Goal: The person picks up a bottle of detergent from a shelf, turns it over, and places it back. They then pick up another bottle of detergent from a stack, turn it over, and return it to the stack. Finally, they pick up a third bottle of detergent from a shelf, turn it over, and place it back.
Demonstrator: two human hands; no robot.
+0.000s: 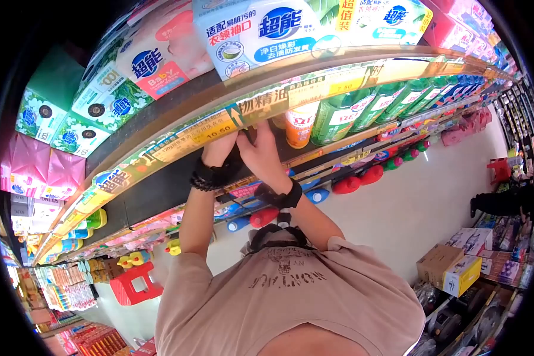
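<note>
Both my hands reach into a dark shelf under a curved strip of price labels (219, 130). My left hand (218, 151) has a black band at its wrist; its fingers go out of sight behind the strip. Close beside it is my right hand (262, 155), also with a black wristband. Its thumb and fingers show partly, spread apart at the base, but the fingertips are hidden. Whether either hand holds anything cannot be seen. An orange bottle with a white label (301, 126) stands right of my right hand, beside a row of green bottles (336, 121).
Boxed detergent packs (261, 29) fill the shelf above the strip. Lower shelves hold red bottles (362, 180) and blue ones. A red plastic stool (137, 283) stands on the floor at left. Cartons (440, 264) are stacked at right. A dark-clothed person's leg (501, 203) shows at far right.
</note>
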